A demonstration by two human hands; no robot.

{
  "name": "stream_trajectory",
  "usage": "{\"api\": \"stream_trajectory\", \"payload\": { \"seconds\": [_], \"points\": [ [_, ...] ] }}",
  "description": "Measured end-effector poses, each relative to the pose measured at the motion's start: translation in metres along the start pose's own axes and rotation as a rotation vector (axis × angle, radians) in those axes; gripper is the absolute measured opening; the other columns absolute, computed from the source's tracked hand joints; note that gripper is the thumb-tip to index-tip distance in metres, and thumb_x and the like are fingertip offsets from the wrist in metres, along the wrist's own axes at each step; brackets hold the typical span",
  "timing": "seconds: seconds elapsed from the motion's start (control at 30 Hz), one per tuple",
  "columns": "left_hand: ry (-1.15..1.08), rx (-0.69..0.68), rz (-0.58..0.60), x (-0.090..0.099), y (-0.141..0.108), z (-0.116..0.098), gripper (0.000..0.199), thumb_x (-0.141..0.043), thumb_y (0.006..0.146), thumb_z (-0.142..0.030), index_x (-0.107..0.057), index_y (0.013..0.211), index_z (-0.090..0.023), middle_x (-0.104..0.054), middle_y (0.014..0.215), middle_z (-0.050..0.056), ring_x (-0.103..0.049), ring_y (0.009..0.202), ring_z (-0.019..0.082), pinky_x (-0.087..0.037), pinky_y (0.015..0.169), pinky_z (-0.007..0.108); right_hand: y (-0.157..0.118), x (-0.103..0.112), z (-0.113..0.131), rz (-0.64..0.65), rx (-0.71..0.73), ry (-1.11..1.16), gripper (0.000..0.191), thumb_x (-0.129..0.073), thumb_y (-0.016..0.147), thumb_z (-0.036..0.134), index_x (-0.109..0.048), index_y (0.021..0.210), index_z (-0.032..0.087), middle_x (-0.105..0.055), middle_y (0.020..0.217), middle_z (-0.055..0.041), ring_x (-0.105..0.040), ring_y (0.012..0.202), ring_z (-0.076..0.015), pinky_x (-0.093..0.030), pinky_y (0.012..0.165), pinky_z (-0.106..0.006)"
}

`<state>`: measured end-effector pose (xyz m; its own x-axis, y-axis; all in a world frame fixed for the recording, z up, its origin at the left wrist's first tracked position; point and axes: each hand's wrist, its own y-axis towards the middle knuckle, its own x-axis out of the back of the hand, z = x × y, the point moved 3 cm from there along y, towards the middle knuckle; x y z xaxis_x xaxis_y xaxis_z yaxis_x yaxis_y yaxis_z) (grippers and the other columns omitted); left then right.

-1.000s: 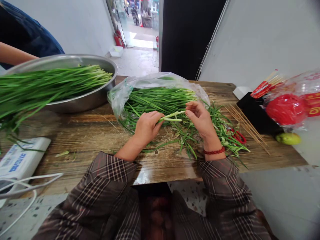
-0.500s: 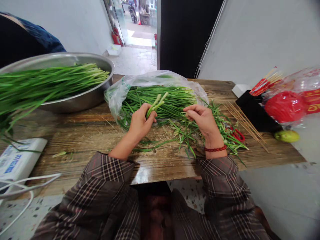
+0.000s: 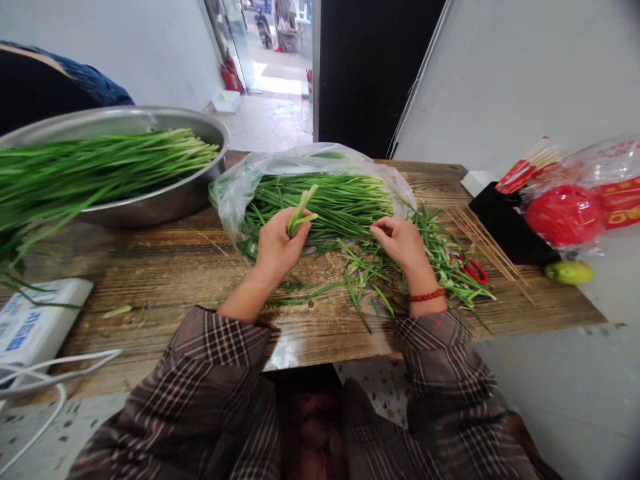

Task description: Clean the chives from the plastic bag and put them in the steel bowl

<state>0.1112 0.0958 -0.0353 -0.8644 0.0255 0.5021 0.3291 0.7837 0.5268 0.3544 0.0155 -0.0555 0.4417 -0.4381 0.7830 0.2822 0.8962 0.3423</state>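
Note:
A few garlic chives (image 3: 303,207) are gripped in my left hand (image 3: 280,243), their pale ends sticking up above the closed fingers. My right hand (image 3: 403,243) is pinched, thumb against forefinger, at the right side of the chive pile; anything between the fingertips is too small to make out. Behind both hands, a thick layer of garlic chives (image 3: 325,200) lies in an opened clear plastic bag (image 3: 231,193), pale ends to the right. Loose leaf trimmings (image 3: 367,273) are scattered below and around my right hand.
A steel basin (image 3: 165,203) heaped with garlic chives stands at left on the wooden table (image 3: 190,267). A white power strip (image 3: 45,320) with cables is near left. At right are bamboo skewers (image 3: 493,253), red-handled scissors (image 3: 475,270), a black box (image 3: 510,227) and a yellow-green fruit (image 3: 569,271). A person's sleeve (image 3: 95,83) shows behind the basin.
The chives in my left hand have tilted more upright and shifted slightly left. My right hand has dropped a little. Another long leaf now lies at the front of the trimmings.

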Motion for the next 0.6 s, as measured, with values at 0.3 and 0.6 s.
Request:
{"api": "stream_trajectory", "payload": {
  "seconds": [0.3,0.6],
  "points": [
    [0.024,-0.102,-0.010,0.000,-0.002,-0.005,0.029,-0.047,0.093,-0.034,-0.069,0.095,-0.017,-0.068,0.089,0.005,-0.061,0.086,0.017,-0.047,0.081,0.030,0.000,0.005,0.007,-0.103,0.127,0.142,0.014,-0.064,0.082,0.031,-0.073,0.084,0.020,-0.069,0.085,-0.0056,-0.060,0.080,-0.0188,-0.047,0.077,-0.034],
    [0.030,-0.217,-0.146,0.008,-0.005,-0.020,0.034,-0.041,0.097,-0.042,-0.067,0.101,-0.020,-0.064,0.104,0.007,-0.057,0.104,0.019,-0.044,0.096,0.037,-0.009,0.012,0.029,-0.085,0.109,0.761,0.017,-0.069,0.079,0.038,-0.076,0.089,0.026,-0.072,0.089,-0.0021,-0.063,0.082,-0.0172,-0.050,0.075,-0.032]
  ]
}}
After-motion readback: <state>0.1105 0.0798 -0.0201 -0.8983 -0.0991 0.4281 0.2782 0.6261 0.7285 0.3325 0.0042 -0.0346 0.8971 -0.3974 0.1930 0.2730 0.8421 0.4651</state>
